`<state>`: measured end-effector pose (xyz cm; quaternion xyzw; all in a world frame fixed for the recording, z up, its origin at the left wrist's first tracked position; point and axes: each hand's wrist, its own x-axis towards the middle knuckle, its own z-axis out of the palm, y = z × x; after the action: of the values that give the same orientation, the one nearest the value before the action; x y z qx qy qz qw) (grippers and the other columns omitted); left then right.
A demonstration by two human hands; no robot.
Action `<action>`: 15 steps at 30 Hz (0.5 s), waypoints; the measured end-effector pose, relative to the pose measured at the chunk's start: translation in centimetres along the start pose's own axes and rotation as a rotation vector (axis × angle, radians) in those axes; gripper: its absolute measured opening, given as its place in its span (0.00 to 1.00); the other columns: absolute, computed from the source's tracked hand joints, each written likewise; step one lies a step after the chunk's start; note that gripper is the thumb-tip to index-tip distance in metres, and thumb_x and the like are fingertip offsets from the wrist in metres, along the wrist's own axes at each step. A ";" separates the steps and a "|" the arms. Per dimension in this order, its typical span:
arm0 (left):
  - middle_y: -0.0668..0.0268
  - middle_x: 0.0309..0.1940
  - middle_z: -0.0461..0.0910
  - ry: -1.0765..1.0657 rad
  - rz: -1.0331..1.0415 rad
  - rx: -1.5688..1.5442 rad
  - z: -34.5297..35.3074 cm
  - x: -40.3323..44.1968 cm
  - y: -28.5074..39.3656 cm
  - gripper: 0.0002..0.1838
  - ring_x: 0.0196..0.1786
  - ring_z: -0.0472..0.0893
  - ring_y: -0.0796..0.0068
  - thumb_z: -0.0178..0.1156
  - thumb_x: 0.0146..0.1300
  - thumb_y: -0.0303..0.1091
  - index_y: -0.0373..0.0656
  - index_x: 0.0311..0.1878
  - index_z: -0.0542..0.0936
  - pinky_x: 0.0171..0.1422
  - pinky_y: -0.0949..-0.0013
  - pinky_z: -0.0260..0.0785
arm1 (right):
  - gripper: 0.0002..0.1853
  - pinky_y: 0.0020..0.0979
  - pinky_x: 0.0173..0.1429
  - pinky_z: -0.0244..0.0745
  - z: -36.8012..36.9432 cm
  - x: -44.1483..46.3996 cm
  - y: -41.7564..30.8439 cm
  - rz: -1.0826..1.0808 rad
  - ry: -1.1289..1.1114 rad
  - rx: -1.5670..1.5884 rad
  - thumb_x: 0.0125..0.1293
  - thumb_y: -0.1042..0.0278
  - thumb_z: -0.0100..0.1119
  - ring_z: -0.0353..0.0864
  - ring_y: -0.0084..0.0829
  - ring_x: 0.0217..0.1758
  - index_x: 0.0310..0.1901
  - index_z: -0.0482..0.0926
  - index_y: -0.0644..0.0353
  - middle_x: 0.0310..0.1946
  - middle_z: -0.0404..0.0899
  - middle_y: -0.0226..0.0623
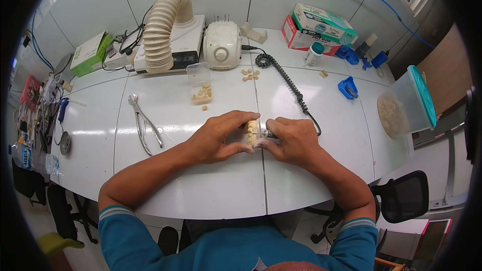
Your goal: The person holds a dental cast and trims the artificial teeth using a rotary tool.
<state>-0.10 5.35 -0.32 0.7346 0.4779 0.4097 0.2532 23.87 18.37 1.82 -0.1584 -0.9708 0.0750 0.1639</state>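
Over the middle of the white table, my left hand (219, 137) grips a yellowish dental model (251, 131) between thumb and fingers. Closed round a rotary handpiece (270, 134), my right hand (295, 139) brings its thin bur against or very close to the model; contact is hard to make out. Most of the handpiece is hidden by the fingers. Its black coiled cord (286, 78) runs back to a cream control unit (222, 45). Beyond my left hand stands a small clear box (200, 78) with yellowish pieces, and one loose piece (204, 107) lies in front of it.
Metal pliers (142, 125) lie left of my left arm. A ribbed extraction hose (161, 30) arches at the back. Several tooth-like pieces (250, 75) sit near the control unit. A teal-lidded tub (401, 105) stands right, with a blue tray (347, 88) nearby. A water bottle (35, 158) lies far left.
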 end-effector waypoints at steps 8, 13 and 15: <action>0.49 0.69 0.83 0.000 0.003 0.005 0.0 0.0 -0.1 0.44 0.68 0.88 0.51 0.84 0.62 0.38 0.38 0.79 0.75 0.75 0.53 0.85 | 0.26 0.43 0.27 0.75 -0.2 0.1 0.0 0.001 -0.007 -0.005 0.69 0.37 0.76 0.87 0.41 0.25 0.41 0.87 0.57 0.27 0.86 0.35; 0.50 0.68 0.84 -0.002 0.018 0.024 -0.1 0.0 0.0 0.44 0.68 0.88 0.52 0.85 0.62 0.39 0.38 0.79 0.76 0.74 0.54 0.84 | 0.26 0.43 0.27 0.75 -0.1 0.1 0.0 -0.002 -0.020 0.005 0.69 0.38 0.76 0.87 0.41 0.25 0.40 0.86 0.57 0.27 0.86 0.35; 0.50 0.67 0.84 0.002 0.014 0.020 0.0 0.0 0.0 0.44 0.67 0.88 0.52 0.85 0.62 0.39 0.38 0.79 0.76 0.73 0.55 0.84 | 0.25 0.44 0.27 0.75 -0.2 0.2 0.0 -0.011 -0.012 -0.004 0.69 0.38 0.76 0.87 0.41 0.25 0.40 0.86 0.57 0.27 0.86 0.35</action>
<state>-0.15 5.32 -0.36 0.7399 0.4772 0.4075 0.2424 23.80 18.41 2.10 -0.1527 -0.9728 0.0732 0.1583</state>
